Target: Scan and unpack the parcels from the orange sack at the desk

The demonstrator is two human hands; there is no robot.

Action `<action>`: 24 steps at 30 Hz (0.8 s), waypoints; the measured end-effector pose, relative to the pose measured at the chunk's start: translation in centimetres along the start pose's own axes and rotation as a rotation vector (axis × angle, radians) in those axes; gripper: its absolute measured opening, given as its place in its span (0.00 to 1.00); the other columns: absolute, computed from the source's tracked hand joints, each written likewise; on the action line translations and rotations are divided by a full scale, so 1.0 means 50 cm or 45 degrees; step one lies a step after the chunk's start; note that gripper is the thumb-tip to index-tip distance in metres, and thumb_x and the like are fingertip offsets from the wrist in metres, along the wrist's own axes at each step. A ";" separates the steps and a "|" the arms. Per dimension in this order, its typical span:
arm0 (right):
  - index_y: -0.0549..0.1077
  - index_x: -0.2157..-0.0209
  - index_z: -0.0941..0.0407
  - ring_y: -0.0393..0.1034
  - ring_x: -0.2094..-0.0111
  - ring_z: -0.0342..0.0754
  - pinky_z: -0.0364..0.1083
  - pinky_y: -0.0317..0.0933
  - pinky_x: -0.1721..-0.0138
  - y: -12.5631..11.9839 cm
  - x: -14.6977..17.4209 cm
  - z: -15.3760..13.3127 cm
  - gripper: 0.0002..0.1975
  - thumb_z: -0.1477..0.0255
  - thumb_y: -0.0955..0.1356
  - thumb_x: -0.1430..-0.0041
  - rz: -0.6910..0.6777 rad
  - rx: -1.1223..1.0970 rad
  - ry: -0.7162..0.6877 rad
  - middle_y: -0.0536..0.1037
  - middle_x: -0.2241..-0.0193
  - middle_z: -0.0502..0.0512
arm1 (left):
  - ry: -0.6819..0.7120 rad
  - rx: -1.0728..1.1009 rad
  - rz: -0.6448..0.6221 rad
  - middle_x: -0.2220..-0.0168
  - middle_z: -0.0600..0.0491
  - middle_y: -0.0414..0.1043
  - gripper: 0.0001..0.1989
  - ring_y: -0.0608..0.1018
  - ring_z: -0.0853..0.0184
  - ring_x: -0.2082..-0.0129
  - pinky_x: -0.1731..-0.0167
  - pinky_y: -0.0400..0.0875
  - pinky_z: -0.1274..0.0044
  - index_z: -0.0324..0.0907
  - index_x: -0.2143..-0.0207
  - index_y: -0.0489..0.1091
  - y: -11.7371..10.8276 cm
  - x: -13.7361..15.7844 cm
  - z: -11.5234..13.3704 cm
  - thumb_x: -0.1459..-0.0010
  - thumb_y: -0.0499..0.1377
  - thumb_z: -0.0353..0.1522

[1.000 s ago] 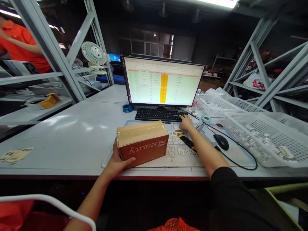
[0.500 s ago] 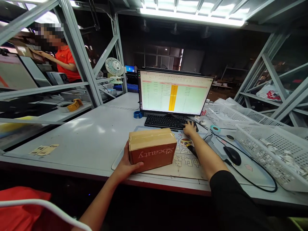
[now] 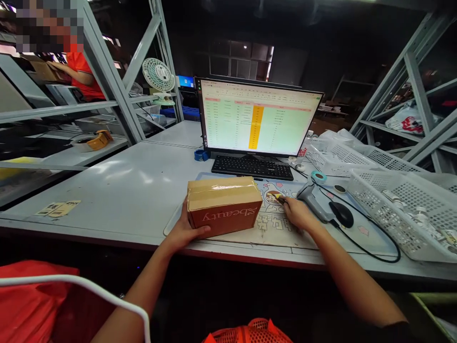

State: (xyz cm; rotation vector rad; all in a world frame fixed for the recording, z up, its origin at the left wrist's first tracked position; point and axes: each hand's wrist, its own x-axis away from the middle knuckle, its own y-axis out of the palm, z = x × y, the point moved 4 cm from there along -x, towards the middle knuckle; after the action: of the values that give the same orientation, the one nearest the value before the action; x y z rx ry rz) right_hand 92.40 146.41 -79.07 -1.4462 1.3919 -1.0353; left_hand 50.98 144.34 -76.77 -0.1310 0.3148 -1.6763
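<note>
A brown cardboard box (image 3: 223,214) printed "beauty" stands near the table's front edge, its taped top facing up. My left hand (image 3: 186,226) grips its left end, thumb on the front face. To the right of the box, my right hand (image 3: 297,213) is closed around a black and yellow utility knife (image 3: 280,198), whose yellow end shows past the fingers. The knife is low over the printed desk mat (image 3: 269,233); whether it still touches the mat I cannot tell. Behind the mat lies the black keyboard (image 3: 252,166), which neither hand touches.
A monitor (image 3: 260,119) with a spreadsheet stands behind the keyboard. Right of my hand are a grey barcode scanner (image 3: 316,202), a black mouse (image 3: 342,214) and white plastic baskets (image 3: 403,209). Blue tape (image 3: 202,155) lies left of the keyboard. A co-worker in red (image 3: 84,76) is beyond the left frame.
My right hand has left the keyboard, come back toward me and taken hold of the utility knife. My left hand still holds the box in place. The view has tilted down.
</note>
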 end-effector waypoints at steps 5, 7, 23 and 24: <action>0.71 0.55 0.55 0.74 0.75 0.49 0.44 0.67 0.74 -0.065 -0.041 -0.065 0.15 0.66 0.56 0.25 -0.180 -0.970 -0.036 0.78 0.73 0.53 | -0.009 0.048 -0.022 0.31 0.33 0.61 0.71 0.66 0.39 0.31 0.30 0.60 0.50 0.42 0.25 0.41 0.006 0.007 0.018 0.62 0.79 0.48; 0.68 0.63 0.54 0.68 0.82 0.45 0.41 0.60 0.82 -0.086 -0.048 -0.103 0.18 0.57 0.58 0.24 -0.264 -1.175 -0.056 0.73 0.79 0.49 | -0.001 0.042 -0.011 0.31 0.33 0.62 0.72 0.67 0.39 0.31 0.30 0.60 0.50 0.42 0.25 0.42 0.007 0.008 0.025 0.63 0.80 0.48; 0.67 0.68 0.54 0.64 0.86 0.42 0.39 0.54 0.89 -0.115 -0.041 -0.139 0.23 0.54 0.59 0.24 -0.274 -1.042 -0.023 0.70 0.82 0.48 | -0.058 0.004 -0.017 0.36 0.36 0.69 0.61 0.68 0.41 0.32 0.30 0.60 0.50 0.41 0.31 0.56 -0.001 0.003 0.003 0.62 0.80 0.46; 0.67 0.68 0.54 0.64 0.86 0.42 0.39 0.53 0.89 -0.115 -0.039 -0.140 0.23 0.54 0.59 0.24 -0.285 -1.047 -0.028 0.70 0.82 0.48 | -0.059 -0.015 -0.002 0.37 0.36 0.70 0.60 0.68 0.41 0.32 0.31 0.60 0.50 0.40 0.32 0.57 -0.001 0.003 0.005 0.63 0.80 0.47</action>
State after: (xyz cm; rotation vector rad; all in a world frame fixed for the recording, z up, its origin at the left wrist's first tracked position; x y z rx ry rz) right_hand 87.30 148.19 -71.54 -2.2293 1.7691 -0.5718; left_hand 50.96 144.19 -76.51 -0.1792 0.2899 -1.6709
